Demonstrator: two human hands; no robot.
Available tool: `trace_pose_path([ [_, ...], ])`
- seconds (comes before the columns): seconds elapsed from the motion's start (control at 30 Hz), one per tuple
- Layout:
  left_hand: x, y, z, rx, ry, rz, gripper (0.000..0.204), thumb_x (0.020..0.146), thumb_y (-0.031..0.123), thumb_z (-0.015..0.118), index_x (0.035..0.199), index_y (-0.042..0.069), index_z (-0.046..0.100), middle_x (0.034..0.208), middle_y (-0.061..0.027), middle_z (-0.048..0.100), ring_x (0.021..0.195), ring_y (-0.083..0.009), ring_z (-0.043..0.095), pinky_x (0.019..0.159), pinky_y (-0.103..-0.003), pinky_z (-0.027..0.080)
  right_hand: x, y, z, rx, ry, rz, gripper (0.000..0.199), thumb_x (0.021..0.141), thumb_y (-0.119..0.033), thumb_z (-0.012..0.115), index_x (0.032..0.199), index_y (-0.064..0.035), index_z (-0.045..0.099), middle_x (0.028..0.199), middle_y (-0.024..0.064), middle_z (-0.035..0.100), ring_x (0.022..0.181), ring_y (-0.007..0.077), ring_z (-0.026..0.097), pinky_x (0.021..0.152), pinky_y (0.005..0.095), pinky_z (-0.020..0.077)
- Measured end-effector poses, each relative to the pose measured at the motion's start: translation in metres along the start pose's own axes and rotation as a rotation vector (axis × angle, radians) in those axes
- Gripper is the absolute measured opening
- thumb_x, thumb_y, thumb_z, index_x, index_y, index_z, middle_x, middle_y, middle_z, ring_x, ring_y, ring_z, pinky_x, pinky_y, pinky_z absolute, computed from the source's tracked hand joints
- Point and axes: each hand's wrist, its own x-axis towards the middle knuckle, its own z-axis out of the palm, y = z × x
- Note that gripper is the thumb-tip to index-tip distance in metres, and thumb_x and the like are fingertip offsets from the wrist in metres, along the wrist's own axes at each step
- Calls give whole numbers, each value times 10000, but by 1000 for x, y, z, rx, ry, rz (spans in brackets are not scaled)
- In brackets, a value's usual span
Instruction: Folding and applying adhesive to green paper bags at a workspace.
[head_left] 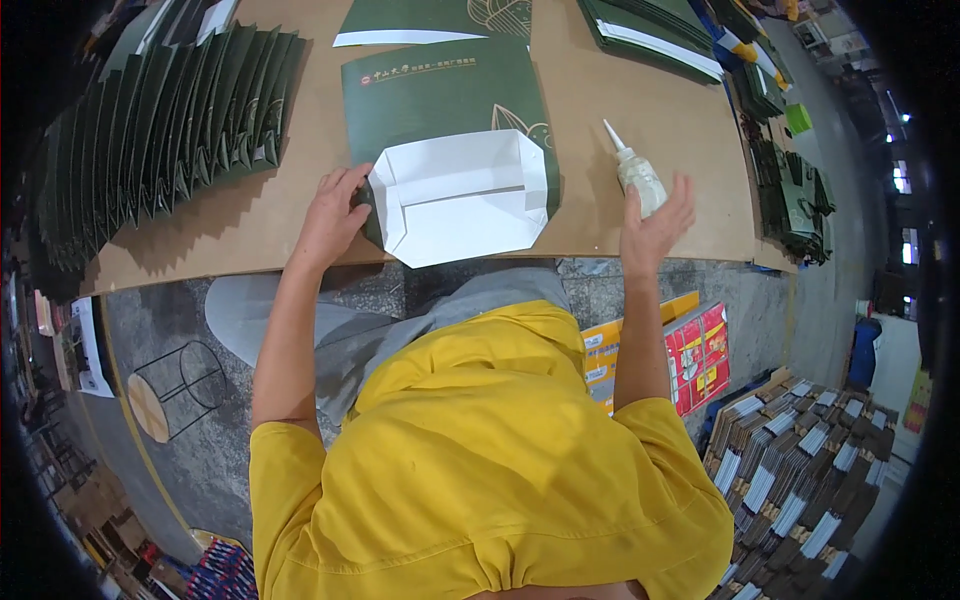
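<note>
Left hand [330, 215] is pressing flat, fingers spread, on the left edge of the green paper bag [450, 95], beside its folded-open white bottom flaps [460, 195]; it is clasping nothing. Bag is lying flat on the brown table [250, 215]. Right hand [655, 220] is hovering open, palm just beside the white glue bottle [635, 170], whether touching is unclear. Stack of finished green bags [160, 120] is sitting far left.

Both bare forearms reach up and forward from the yellow sleeves. The left hand [330, 215] lies palm down, fingers bent and pressing flat, wrist straight. The right hand [655, 225] is raised with its fingers spread and loosely curled (nothing clasped in it), palm turned inward
</note>
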Motion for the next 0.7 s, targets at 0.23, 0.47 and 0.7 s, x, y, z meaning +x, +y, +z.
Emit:
trace_pose_path([
  [0.23,-3,7,4,85,27,32,490,710,-32,612,1182,40,501,1001,-136,535,969,-322,504,851,-389,431,23,-67,35,395,-558,-277,353,734,27,531,1075,-44,590,1016,131,580,963,300,521,895,382,403],
  [0.47,-42,10,19,587,-61,339,494,678,46,610,1162,12,519,1120,-129,511,1079,-304,474,936,-409,398,2,-35,24,301,-749,-701,460,671,34,517,1125,-27,556,1068,130,539,1023,310,477,885,361,403],
  [0.7,-64,30,15,590,-108,306,667,647,157,707,1238,-38,468,1290,-157,422,1170,-319,415,993,-423,365,-11,-49,-25,144,-931,-747,693,672,-209,678,1286,-18,419,1233,128,439,1115,326,411,957,435,333],
])
